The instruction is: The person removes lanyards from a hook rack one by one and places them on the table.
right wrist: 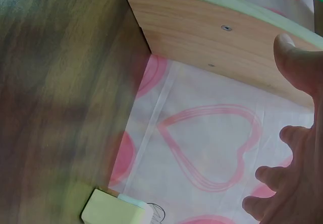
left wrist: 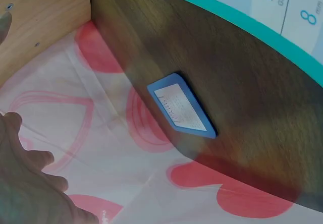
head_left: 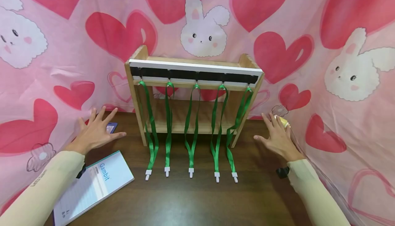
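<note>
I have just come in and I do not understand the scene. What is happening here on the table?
A person holds both hands open over a dark wooden table, one at each side of a small wooden rack. Five green lanyards hang from its hooks. The left hand is near a blue card, and a Gambit notebook lies closer to the person. The right hand is beside a pale yellow object. Neither hand holds anything.

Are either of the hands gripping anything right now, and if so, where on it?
Nothing is held. The left hand and right hand hover open with fingers spread, one at each side of the wooden rack, clear of the green lanyards.
</note>
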Demonstrator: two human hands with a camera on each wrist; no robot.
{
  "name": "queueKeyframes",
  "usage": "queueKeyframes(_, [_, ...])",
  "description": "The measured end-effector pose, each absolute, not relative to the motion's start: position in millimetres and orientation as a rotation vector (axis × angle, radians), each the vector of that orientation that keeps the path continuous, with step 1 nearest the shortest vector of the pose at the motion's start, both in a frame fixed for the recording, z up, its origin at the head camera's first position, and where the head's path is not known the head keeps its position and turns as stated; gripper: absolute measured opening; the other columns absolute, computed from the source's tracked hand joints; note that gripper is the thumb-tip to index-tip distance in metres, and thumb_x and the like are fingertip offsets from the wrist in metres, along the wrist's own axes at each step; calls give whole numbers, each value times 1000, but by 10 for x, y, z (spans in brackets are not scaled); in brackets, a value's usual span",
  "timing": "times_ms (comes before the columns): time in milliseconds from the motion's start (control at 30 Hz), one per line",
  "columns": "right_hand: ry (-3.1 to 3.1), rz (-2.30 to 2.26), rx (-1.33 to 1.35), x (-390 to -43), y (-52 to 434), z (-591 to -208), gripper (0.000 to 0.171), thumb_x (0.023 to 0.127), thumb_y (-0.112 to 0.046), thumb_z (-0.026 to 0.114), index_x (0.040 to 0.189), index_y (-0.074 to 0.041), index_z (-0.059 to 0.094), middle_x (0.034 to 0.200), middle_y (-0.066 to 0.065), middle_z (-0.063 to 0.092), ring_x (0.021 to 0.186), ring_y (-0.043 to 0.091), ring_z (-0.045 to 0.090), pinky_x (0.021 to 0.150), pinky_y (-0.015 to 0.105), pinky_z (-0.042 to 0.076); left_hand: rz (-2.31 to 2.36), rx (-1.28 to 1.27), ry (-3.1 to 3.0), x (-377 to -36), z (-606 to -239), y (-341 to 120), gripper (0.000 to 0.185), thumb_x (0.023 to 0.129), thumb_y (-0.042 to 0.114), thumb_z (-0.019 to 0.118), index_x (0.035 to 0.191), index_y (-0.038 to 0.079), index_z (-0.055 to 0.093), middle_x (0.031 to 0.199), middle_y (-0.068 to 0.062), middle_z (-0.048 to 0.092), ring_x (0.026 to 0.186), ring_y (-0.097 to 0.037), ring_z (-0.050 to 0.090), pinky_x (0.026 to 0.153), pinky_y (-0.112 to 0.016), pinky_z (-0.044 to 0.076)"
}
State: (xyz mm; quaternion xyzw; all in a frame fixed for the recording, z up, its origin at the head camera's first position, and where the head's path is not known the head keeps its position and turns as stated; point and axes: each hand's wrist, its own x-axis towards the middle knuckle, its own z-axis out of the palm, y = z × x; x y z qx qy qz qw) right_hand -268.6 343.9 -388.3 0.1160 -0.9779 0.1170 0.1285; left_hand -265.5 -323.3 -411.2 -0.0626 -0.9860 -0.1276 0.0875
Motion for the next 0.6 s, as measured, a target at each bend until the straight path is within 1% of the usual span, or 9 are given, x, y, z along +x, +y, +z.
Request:
queueKeyframes(67, [-2837,351,335,-2683,3442,-3887,98,89,-60,64,164,-24,14,167,27,16,152,56,12,108,89,3,-386,-189,-2934,-2658,-4108,-3231,111,81,76,59,164,26,7,167,-31,8,150,-61,-4,104,-90,-8])
queueKeyframes(233, [-2790,391,339,-2686,3446,-3902,98,87,-51,70,163,-17,19,166,28,20,152,54,15,108,88,4,-425,-188,-2923,-2668,-4104,-3225,114,79,76,62,164,27,4,167,-30,9,150,-61,-3,105,-90,-6])
queueKeyframes(367, [-2687,415,375,-2713,3447,-3925,99,82,-42,78,160,-7,27,161,30,30,148,55,25,112,82,17,-485,-183,-2909,-2686,-4101,-3217,118,78,74,66,165,23,2,165,-31,12,151,-60,-2,110,-86,-2])
queueKeyframes(467, [-2614,482,400,-2731,3439,-3931,99,79,-33,82,157,-1,30,158,31,36,145,55,31,114,75,26,-545,-186,-2903,-2709,-4091,-3210,122,78,71,68,164,16,3,165,-32,13,151,-58,1,116,-80,1])
queueKeyframes(567, [-2584,582,391,-2731,3425,-3926,102,78,-29,84,158,-1,28,157,31,37,143,54,34,115,71,30,-624,-184,-2913,-2733,-4076,-3208,126,77,70,71,164,12,1,165,-33,12,151,-57,4,117,-79,3])
queueKeyframes(600, [-2580,604,381,-2726,3419,-3925,102,79,-28,85,158,-1,28,157,31,37,143,54,35,114,71,31,-654,-175,-2921,-2738,-4070,-3204,127,77,70,71,164,12,-1,165,-32,11,152,-57,5,117,-79,6])
